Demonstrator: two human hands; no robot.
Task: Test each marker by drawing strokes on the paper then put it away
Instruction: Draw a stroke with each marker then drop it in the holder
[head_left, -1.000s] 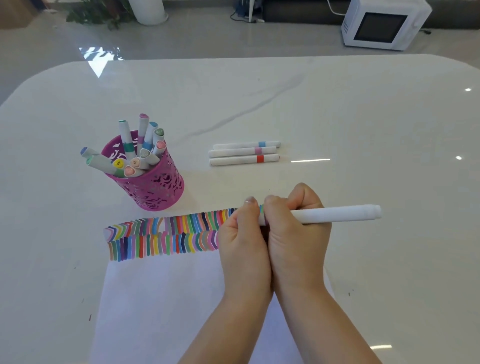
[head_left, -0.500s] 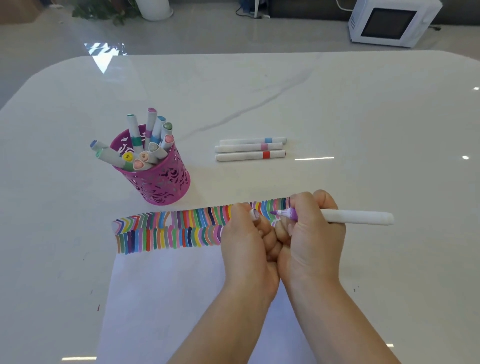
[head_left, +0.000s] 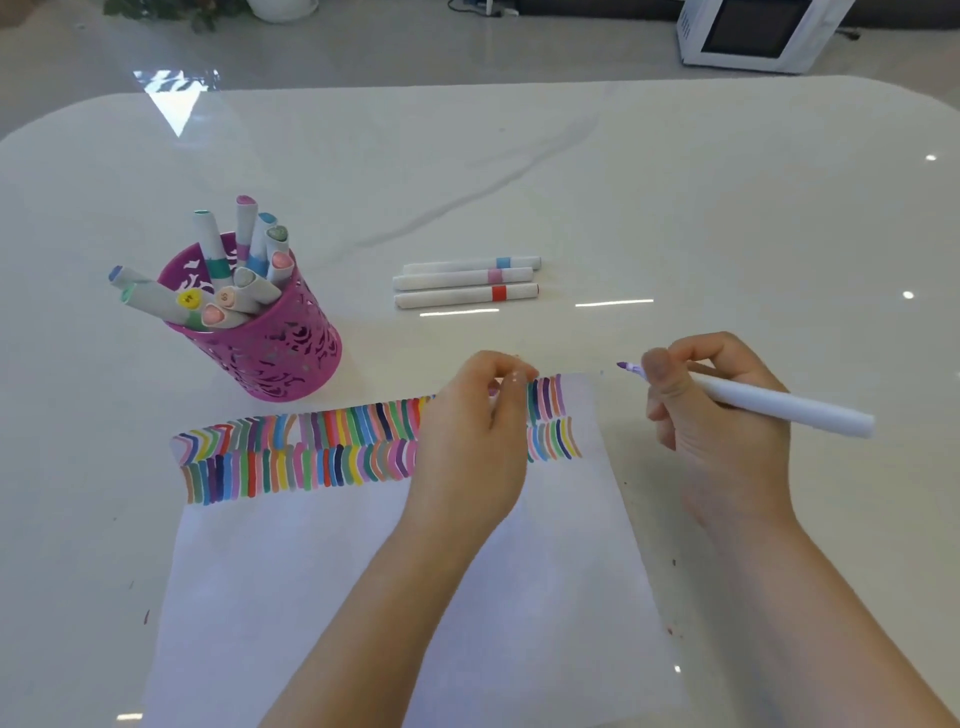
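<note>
The white surface (head_left: 675, 208) carries a sheet of paper (head_left: 415, 597) with 2 rows of coloured strokes along its far edge. The hands are apart. The left hand (head_left: 467, 441) rests over the strokes with its fingers curled; whether they hold anything cannot be told. The right hand (head_left: 722, 431), just off the paper's right edge, grips the marker (head_left: 779, 408), whose uncapped purple tip points left beside the far right corner. A pink holder (head_left: 280, 353) of markers stands far left. 3 capped markers (head_left: 467, 283) lie beyond the hands.

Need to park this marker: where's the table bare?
Bare table right of the right hand and beyond the three loose markers; a narrow strip between those markers and the paper. Crowded: around the pink holder and under the left hand.
</note>
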